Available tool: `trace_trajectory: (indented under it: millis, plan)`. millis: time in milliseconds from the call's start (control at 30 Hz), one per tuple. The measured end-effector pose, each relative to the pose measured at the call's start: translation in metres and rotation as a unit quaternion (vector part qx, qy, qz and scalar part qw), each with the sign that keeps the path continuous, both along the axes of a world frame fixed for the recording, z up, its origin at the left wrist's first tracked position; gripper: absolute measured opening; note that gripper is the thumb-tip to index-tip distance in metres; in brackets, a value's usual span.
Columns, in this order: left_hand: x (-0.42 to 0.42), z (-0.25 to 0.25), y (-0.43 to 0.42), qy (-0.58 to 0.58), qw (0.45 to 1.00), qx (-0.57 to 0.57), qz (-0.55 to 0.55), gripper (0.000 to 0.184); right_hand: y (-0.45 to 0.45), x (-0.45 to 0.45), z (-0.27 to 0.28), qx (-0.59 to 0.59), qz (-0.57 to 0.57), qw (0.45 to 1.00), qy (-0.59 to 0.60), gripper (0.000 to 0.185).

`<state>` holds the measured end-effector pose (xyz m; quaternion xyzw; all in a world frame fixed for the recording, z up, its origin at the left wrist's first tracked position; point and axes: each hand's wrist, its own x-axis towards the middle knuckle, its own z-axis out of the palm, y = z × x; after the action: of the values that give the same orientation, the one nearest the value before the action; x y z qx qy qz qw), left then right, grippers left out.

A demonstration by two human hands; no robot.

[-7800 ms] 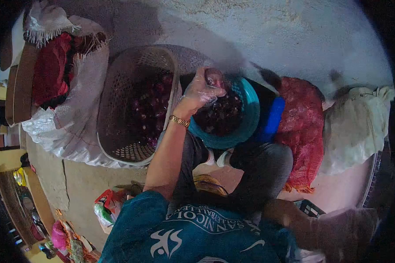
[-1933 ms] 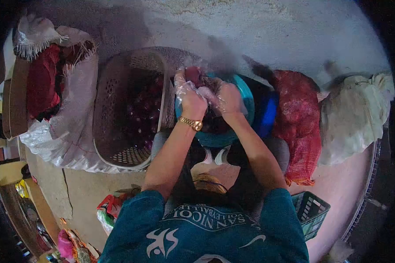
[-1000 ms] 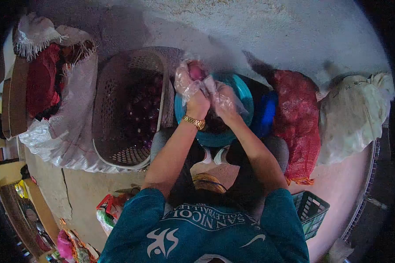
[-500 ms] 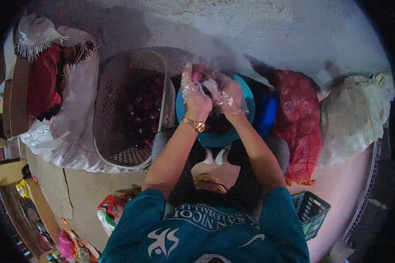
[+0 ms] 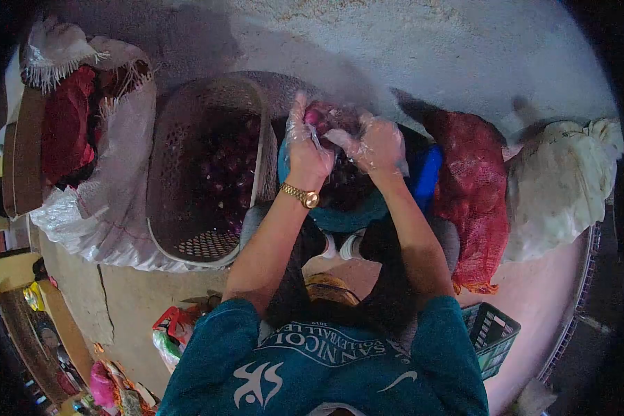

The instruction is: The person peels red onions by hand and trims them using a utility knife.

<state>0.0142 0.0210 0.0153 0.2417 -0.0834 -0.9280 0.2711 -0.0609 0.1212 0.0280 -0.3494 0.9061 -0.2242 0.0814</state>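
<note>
My left hand (image 5: 308,149), in a clear plastic glove and with a gold watch at the wrist, is closed round a red onion (image 5: 317,116). Beside it, my gloved right hand (image 5: 380,147) has its fingers curled in toward the onion; what they hold, if anything, is blurred. Both hands are over a teal tub (image 5: 336,222) between my knees, with dark purple onions (image 5: 345,194) inside. At the left of the tub stands a grey perforated basket (image 5: 161,201) holding many red onions (image 5: 229,166).
Right of the tub are a blue container (image 5: 426,180), a full red mesh sack (image 5: 471,187) and a whitish sack (image 5: 561,187). An opened white woven sack (image 5: 121,173) stands far left. A green crate (image 5: 491,336) is by my right side. A wall (image 5: 430,55) rises behind.
My right hand has moved slightly right and turned, its fingers now more curled. My left hand stays at nearly the same place with the onion.
</note>
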Motion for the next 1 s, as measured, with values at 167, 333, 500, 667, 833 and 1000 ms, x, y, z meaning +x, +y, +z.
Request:
trace_trajectory:
  millis: [167, 333, 500, 667, 833, 1000]
  plan:
    - [0.001, -0.005, -0.002, 0.022, 0.999, -0.025, -0.034, 0.034, 0.001, -0.005, -0.003, 0.019, 0.006, 1.0, 0.006, 0.094]
    - [0.004, -0.007, -0.002, -0.001, 1.0, -0.013, -0.025, 0.023, 0.001, 0.0, -0.014, -0.073, 0.034, 0.996, -0.023, 0.089]
    - [0.0, -0.027, -0.001, -0.022, 0.997, -0.057, 0.055, 0.021, -0.003, 0.006, -0.024, -0.08, 0.026, 0.99, -0.116, 0.076]
    - [-0.005, -0.023, 0.004, -0.043, 0.989, -0.106, 0.093, 0.023, -0.005, 0.006, -0.044, -0.113, -0.001, 0.986, -0.127, 0.073]
    - [-0.004, -0.026, 0.007, -0.036, 0.974, -0.212, 0.075, 0.02, -0.003, 0.006, -0.028, -0.115, -0.052, 0.972, -0.2, 0.073]
    - [0.006, -0.005, -0.021, -0.013, 0.99, -0.076, -0.121, 0.023, 0.0, -0.007, -0.028, -0.143, -0.003, 0.985, -0.096, 0.078]
